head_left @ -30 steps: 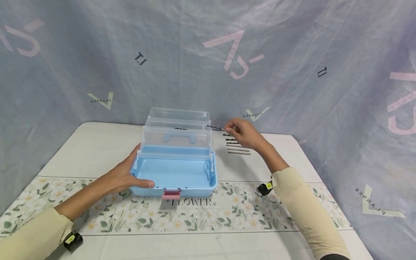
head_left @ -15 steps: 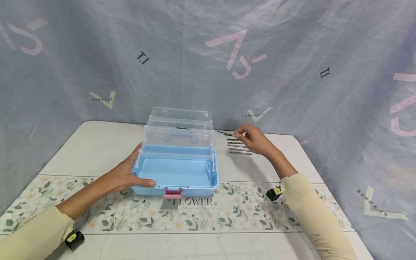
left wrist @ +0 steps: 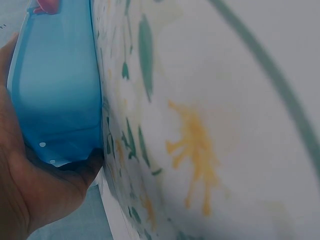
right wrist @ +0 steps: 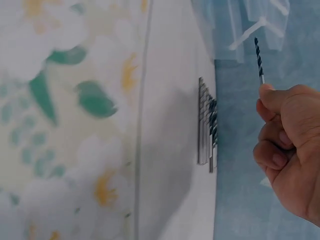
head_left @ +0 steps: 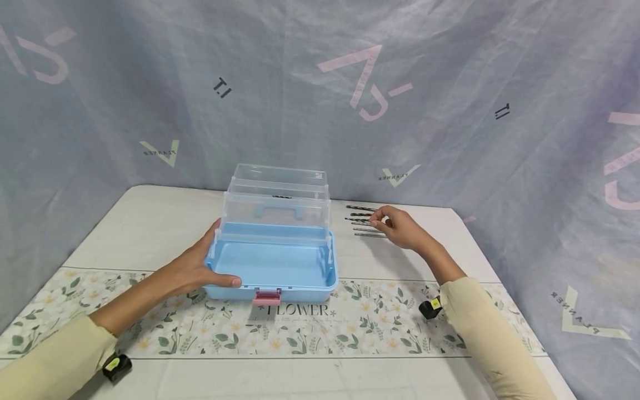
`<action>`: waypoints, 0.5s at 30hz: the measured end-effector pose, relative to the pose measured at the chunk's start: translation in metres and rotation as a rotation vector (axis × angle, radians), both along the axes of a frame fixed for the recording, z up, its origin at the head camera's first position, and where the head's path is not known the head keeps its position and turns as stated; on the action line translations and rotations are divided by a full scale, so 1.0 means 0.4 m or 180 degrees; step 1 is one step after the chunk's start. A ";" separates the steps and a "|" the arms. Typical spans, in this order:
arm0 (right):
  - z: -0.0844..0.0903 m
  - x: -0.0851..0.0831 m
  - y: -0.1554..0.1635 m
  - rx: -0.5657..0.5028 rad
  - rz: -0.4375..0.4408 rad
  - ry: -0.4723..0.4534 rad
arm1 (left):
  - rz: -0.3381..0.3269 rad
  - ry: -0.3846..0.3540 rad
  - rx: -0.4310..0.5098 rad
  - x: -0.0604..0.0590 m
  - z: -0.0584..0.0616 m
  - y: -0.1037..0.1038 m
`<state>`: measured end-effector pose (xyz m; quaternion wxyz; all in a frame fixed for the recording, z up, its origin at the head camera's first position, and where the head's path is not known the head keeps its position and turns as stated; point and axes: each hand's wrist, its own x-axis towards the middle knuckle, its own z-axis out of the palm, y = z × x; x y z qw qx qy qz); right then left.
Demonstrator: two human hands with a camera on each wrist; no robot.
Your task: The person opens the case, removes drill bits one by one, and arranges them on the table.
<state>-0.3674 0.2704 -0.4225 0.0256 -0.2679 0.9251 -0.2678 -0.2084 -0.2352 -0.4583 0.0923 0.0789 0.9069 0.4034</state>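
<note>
A light-blue plastic storage box (head_left: pixel 272 266) stands open, its clear trays (head_left: pixel 277 214) and lid raised behind the bottom compartment. My left hand (head_left: pixel 200 269) grips its left end, thumb along the front rim and fingers round the side. At the right, my right hand (head_left: pixel 402 228) pinches a dark twist drill bit (right wrist: pixel 259 60) between thumb and forefinger, holding it above the table with the tip pointing left in the head view. Below it lies a row of several drill bits (head_left: pixel 370 235), dark and silver, partly hidden by the hand.
One dark drill bit (head_left: pixel 282 197) shows through the clear upper trays. A pink latch (head_left: pixel 267 297) hangs down at the box's front. A floral runner (head_left: pixel 310 333) crosses the white table (head_left: pixel 150 222), and a grey curtain (head_left: pixel 280 100) stands behind.
My right hand has moved right and nearer, carrying the drill bit from beside the clear trays to over the row. The left hand stays on the box.
</note>
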 end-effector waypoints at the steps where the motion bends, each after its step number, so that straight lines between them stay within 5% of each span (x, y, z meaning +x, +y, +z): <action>1: -0.007 0.001 0.005 0.0023 -0.0002 -0.0021 | -0.0008 0.0004 0.0012 -0.001 0.000 0.000; 15: -0.071 0.009 0.054 0.0243 -0.0005 -0.0180 | -0.0047 0.0047 0.0119 -0.006 -0.007 -0.002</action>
